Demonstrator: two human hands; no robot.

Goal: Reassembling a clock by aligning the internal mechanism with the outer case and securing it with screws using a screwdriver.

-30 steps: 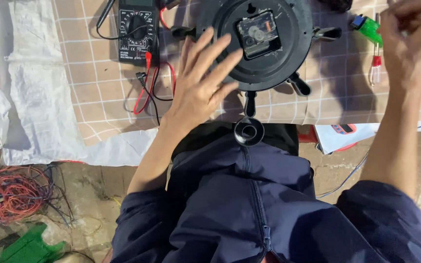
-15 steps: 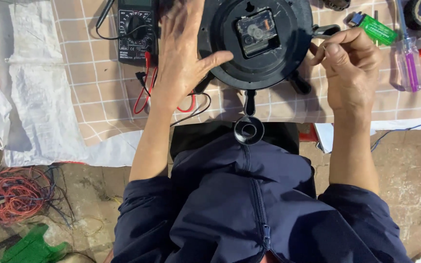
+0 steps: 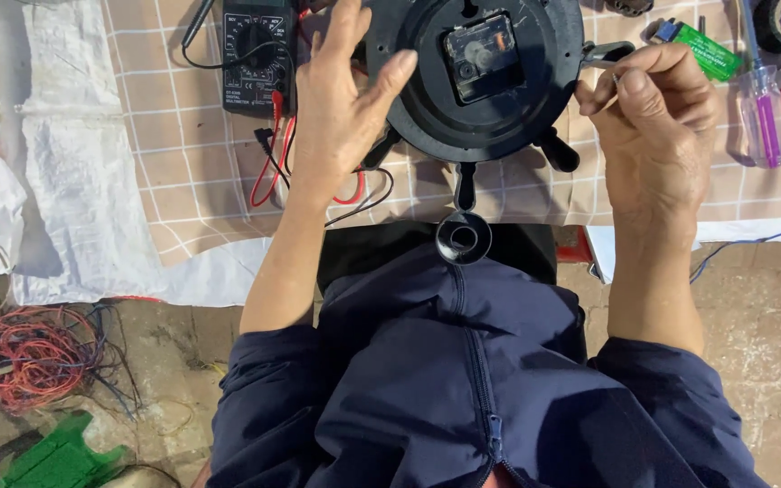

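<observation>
Head view: a round black clock back (image 3: 481, 81), with a small square movement (image 3: 484, 56) at its centre, is seen at the upper middle of the frame on a checked cloth (image 3: 174, 172). The left hand (image 3: 341, 99) is laid open against the clock's left rim, fingers spread. The right hand (image 3: 657, 126) is closed around a thin metal tool (image 3: 600, 61) at the clock's right rim. Compared with half a second earlier, little has shifted: both hands are kept at the rim. A black multimeter (image 3: 259, 54) with red leads is placed just left of the left hand. A green lighter (image 3: 700, 50) and a clear-handled screwdriver (image 3: 759, 99) are found at the upper right. Bare cloth is left open at the left; a tangle of red wire (image 3: 24, 357) lies at the lower left.
</observation>
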